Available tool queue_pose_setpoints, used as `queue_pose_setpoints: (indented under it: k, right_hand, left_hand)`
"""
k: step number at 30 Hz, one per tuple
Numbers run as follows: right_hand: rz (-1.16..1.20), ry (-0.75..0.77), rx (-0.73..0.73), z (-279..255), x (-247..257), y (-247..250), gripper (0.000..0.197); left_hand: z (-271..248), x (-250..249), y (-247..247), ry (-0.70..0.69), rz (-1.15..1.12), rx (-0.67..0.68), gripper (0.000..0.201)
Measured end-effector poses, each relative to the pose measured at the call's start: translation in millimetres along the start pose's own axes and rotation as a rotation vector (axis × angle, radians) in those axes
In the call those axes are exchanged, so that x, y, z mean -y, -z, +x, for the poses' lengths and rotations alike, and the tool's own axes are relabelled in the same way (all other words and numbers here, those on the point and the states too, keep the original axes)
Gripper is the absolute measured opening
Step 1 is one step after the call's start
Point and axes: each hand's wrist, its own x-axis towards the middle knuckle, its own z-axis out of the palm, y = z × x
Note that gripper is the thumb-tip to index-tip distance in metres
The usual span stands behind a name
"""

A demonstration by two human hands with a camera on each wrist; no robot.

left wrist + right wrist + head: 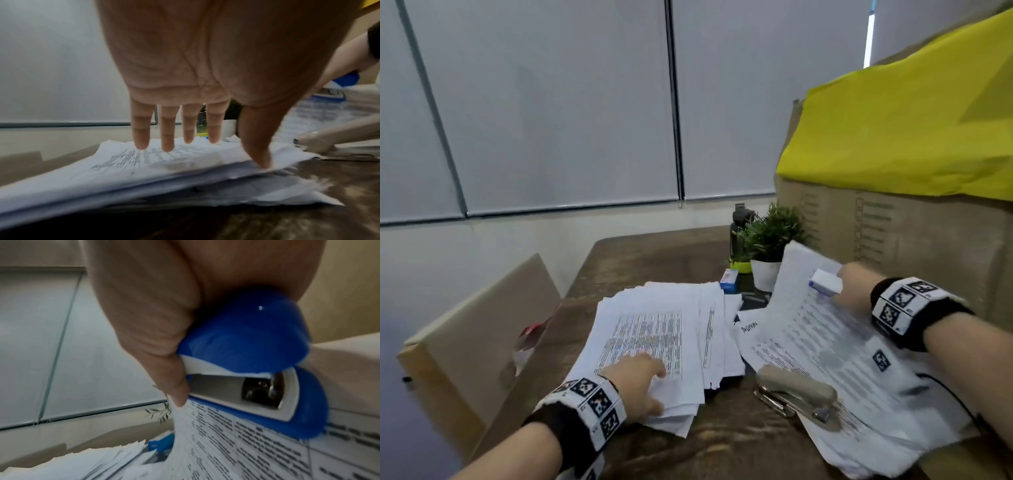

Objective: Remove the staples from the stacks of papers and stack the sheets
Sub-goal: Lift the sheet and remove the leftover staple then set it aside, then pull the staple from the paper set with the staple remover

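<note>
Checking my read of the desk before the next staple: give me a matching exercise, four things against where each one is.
1. blue stapler
2. beige stapler
3. left hand
4. potted plant

A. lying on the right-hand sheets
B. far side of the table by the boxes
C. gripped in the right hand
D. fingers straight over the left paper stack

Pairs: 1-C, 2-A, 3-D, 4-B
</note>
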Motion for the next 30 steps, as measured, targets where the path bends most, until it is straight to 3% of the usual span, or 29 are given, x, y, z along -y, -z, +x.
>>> queue_pose_setpoints:
  k: [3, 6, 7, 9, 11, 14, 16, 17, 20, 22, 24, 27, 28, 30]
  right_hand:
    - [-0.045, -0.005, 0.082, 20.5, 7.5, -26.8, 0.023]
    - [-0.092, -0.059, 0.106, 37.6, 4.6, -46.4, 0.045]
    - [-0.072, -0.052, 0.095, 39.4, 5.9, -50.4, 0.041]
    - [-0.012, 0.016, 0.079, 33.9, 11.3, -52.6, 0.021]
    - [0.036, 0.095, 0.110, 22.1, 19.4, -55.4, 0.022]
    - [-0.034, 0.189, 0.312, 1.4, 28.6, -69.0, 0.032]
    - [-0.100, 0.236, 0.369, -10.1, 34.0, -73.1, 0.032]
    - [-0.104, 0.251, 0.344, -15.8, 37.0, -71.9, 0.032]
    - [-0.060, 0.307, 0.202, -39.0, 50.1, -59.1, 0.048]
    - [-0.068, 0.359, 0.232, -61.5, 58.4, -55.8, 0.054]
    - [-0.157, 0.404, 0.324, -85.0, 61.4, -63.3, 0.049]
    - [-0.198, 0.393, 0.282, -101.4, 59.5, -83.9, 0.028]
    - [-0.138, 0.367, 0.252, -103.7, 57.8, -86.1, 0.020]
    - [-0.044, 0.333, 0.224, -111.5, 56.8, -80.2, 0.014]
  left_hand:
    - [10.6, 4.7, -1.9, -0.028, -0.040, 0.038, 0.058]
    - [12.5, 8.1, 1.7, -0.070, -0.048, 0.066, 0.042]
    - [12.8, 9.9, 2.5, -0.089, -0.057, 0.056, 0.034]
    - [13.3, 13.4, 2.9, -0.133, -0.071, 0.001, 0.022]
    - [14.3, 18.0, 1.7, -0.145, -0.065, -0.075, 0.024]
    - [9.3, 20.2, 3.7, -0.127, -0.087, -0.148, 0.032]
    - [-0.3, 19.1, 8.9, -0.103, -0.131, -0.214, 0.021]
    - [-7.0, 18.2, 12.6, -0.093, -0.162, -0.258, 0.014]
    - [-34.2, 14.2, 28.2, -0.052, -0.199, -0.374, 0.020]
    - [-52.4, 10.7, 38.8, -0.027, -0.190, -0.401, 0.022]
    - [-75.6, 3.4, 45.7, -0.032, -0.176, -0.358, 0.022]
    - [-115.4, -14.5, 42.7, -0.115, -0.114, -0.183, 0.013]
    - [-130.9, -21.6, 38.2, -0.147, -0.137, -0.057, 0.010]
    - [-157.8, -31.7, 25.6, -0.166, -0.371, 0.267, 0.032]
